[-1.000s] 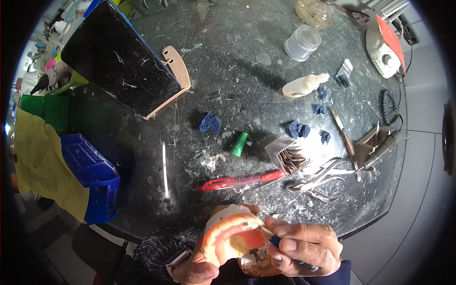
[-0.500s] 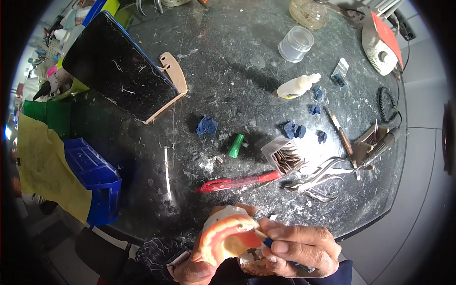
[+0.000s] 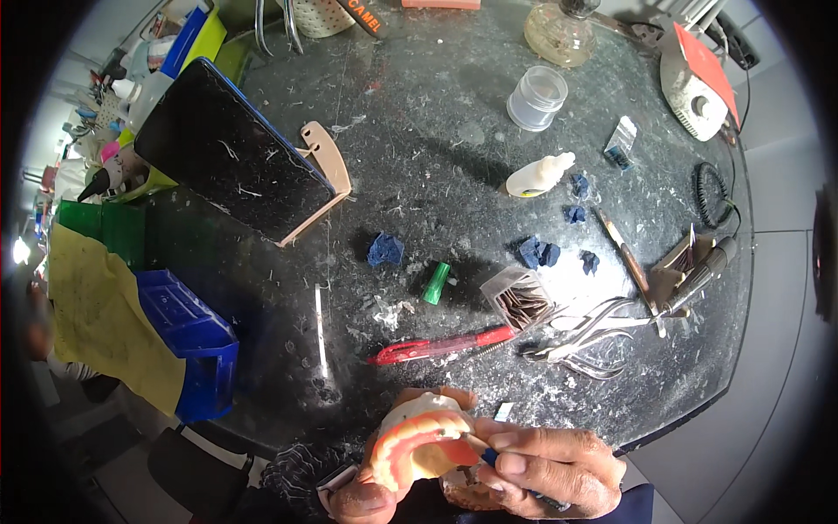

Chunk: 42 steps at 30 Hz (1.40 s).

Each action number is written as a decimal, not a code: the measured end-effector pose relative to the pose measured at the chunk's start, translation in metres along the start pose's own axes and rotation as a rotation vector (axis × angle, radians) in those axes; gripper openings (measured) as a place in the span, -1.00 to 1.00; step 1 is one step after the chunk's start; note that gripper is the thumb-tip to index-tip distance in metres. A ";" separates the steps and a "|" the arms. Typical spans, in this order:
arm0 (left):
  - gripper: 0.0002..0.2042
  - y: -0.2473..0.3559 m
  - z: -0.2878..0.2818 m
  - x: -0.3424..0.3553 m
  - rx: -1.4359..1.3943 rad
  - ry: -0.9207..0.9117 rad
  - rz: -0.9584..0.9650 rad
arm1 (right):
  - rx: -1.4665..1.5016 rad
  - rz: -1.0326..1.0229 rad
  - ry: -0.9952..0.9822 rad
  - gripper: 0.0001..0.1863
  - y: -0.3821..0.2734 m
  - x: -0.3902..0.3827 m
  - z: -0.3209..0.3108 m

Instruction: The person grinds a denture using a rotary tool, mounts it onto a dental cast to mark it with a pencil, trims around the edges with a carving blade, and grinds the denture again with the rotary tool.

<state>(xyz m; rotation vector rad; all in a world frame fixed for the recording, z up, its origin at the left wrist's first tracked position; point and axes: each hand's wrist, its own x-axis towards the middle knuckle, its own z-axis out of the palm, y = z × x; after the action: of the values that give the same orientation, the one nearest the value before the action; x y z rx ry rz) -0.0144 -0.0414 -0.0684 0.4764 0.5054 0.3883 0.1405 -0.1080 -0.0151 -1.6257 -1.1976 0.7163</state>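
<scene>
Close to my body, my left hand grips a dental plaster model carrying a pink denture base, thumb at the near end and fingers behind. The arch curves upward, its pink inner side toward me. My right hand pinches a slim tool with a blue part by the fingertips. The tool's pale end touches or nearly touches the right end of the arch; its exact tip is hard to make out. Beneath the hands, a second cream and brownish piece is partly hidden.
Beyond the hands lie a red pen-like tool, pliers, a green cone and a clear box of strips. Farther off are a white dropper bottle and clear jar. A tablet and blue bin stand left.
The whole view has shifted a little, so the table things sit slightly lower. The model is tilted slightly differently in my left hand. My right hand keeps its pinch on the tool.
</scene>
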 end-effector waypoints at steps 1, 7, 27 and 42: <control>-0.11 0.003 0.006 0.000 -0.026 0.073 -0.044 | 0.002 -0.004 0.003 -0.70 0.009 0.000 0.003; -0.08 0.010 0.008 -0.005 -0.071 0.138 -0.153 | 0.065 -0.435 0.109 -0.67 0.035 -0.001 0.008; -0.08 0.010 0.006 0.000 0.022 0.108 -0.180 | 0.375 -0.236 0.469 -0.80 0.040 -0.019 0.024; -0.11 -0.004 -0.007 0.007 0.154 0.209 0.208 | 0.041 -0.062 0.109 -0.64 0.022 -0.009 0.002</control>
<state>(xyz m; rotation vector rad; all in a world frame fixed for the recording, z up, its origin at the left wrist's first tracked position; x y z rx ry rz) -0.0116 -0.0393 -0.0789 0.6436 0.6943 0.6057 0.1438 -0.1174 -0.0365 -1.5662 -1.1431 0.6017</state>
